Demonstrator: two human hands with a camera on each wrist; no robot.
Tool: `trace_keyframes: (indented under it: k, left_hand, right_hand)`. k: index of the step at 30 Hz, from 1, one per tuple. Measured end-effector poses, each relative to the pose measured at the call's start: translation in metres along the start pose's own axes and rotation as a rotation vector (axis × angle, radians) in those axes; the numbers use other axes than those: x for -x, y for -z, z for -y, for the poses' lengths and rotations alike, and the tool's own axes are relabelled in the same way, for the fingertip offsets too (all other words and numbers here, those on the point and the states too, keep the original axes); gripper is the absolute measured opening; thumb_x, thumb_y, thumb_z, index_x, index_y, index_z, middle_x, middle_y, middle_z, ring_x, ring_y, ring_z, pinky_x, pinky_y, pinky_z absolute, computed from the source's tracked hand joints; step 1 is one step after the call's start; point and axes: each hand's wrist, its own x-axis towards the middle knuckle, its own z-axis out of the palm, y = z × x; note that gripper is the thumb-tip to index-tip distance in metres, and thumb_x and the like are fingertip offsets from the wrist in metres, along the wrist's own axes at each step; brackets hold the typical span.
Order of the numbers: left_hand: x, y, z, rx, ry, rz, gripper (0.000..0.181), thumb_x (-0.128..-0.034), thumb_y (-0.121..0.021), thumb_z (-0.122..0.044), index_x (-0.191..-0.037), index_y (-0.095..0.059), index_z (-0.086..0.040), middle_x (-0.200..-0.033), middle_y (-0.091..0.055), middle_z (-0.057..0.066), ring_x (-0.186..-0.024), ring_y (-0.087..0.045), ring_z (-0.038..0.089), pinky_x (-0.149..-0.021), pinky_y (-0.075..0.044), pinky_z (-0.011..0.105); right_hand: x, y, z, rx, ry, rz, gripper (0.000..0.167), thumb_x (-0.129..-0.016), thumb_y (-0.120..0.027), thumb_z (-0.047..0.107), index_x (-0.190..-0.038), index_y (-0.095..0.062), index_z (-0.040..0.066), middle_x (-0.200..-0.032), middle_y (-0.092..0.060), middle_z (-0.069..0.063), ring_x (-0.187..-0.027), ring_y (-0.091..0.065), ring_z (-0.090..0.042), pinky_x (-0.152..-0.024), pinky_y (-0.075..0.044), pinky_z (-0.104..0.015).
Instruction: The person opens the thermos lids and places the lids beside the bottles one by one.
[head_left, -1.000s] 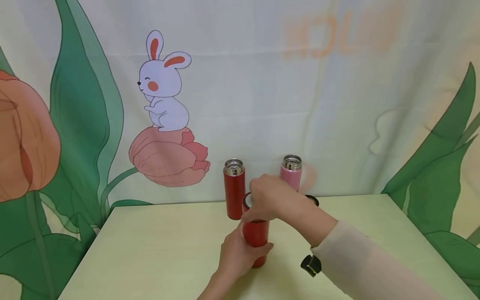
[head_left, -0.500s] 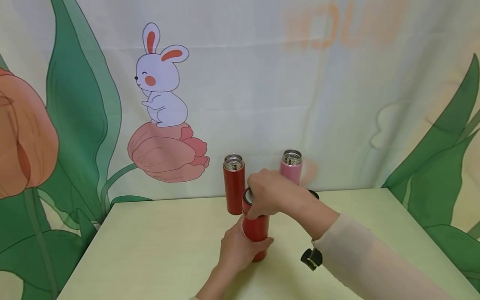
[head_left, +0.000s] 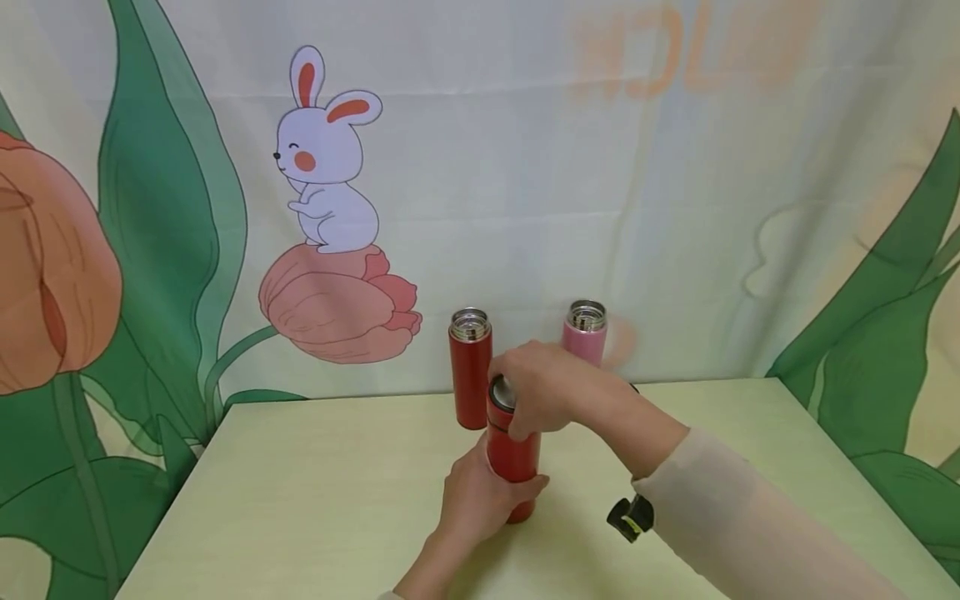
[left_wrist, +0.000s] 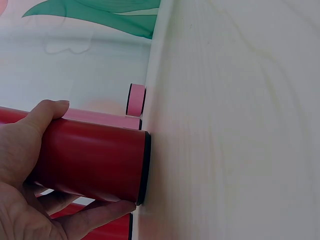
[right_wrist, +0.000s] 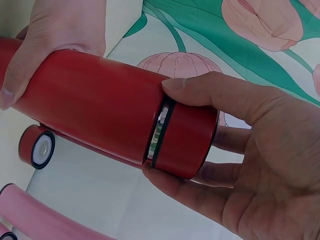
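Note:
A red thermos bottle point(head_left: 514, 461) stands upright on the table, with my left hand point(head_left: 480, 492) wrapped round its lower body. In the left wrist view the thumb lies on one side of the bottle point(left_wrist: 95, 160) and the fingers on the other, near its black base. My right hand point(head_left: 543, 387) grips the red lid point(right_wrist: 186, 137) at the top from above, thumb and fingers around its rim. Between lid and body a thin silver strip of the neck shows in the right wrist view.
Behind stand a lidless red thermos point(head_left: 471, 375) and a lidless pink thermos point(head_left: 583, 340), both with bare steel necks. A loose red lid point(right_wrist: 37, 146) and a pink lid point(left_wrist: 136, 100) rest on the table point(head_left: 315, 483). A printed cloth point(head_left: 480, 208) hangs at the back edge.
My right hand has shifted slightly around the lid, its fingers moving a little to the right. The left hand keeps its hold on the bottle; the head view has tilted slightly.

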Motion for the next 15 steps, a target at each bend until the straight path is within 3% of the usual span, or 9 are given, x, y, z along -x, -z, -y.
trace_keyframes:
  k: [7, 15]
  left_hand:
    - [0.0009, 0.0011, -0.0018, -0.001, -0.011, -0.013, 0.067, -0.0763, -0.086, -0.055, -0.127, -0.055, -0.025, -0.111, -0.070, -0.009, -0.102, -0.065, 0.013, -0.087, -0.054, 0.042]
    - [-0.0014, 0.0009, -0.0012, -0.003, 0.001, -0.004, 0.070, -0.0763, -0.085, -0.055, -0.129, -0.054, -0.022, -0.113, -0.070, -0.008, -0.102, -0.065, 0.014, -0.088, -0.055, 0.044]
  right_hand:
    - [0.0024, 0.0036, -0.0030, -0.016, 0.049, 0.021, 0.050, -0.078, -0.084, 0.008, -0.123, -0.067, 0.020, -0.104, -0.068, 0.001, -0.097, -0.063, -0.020, -0.069, -0.058, -0.034]
    - [0.0015, 0.0036, -0.0077, -0.053, 0.070, 0.031, 0.061, -0.077, -0.083, 0.002, -0.132, -0.063, 0.021, -0.116, -0.067, -0.001, -0.107, -0.062, -0.022, -0.072, -0.060, -0.036]
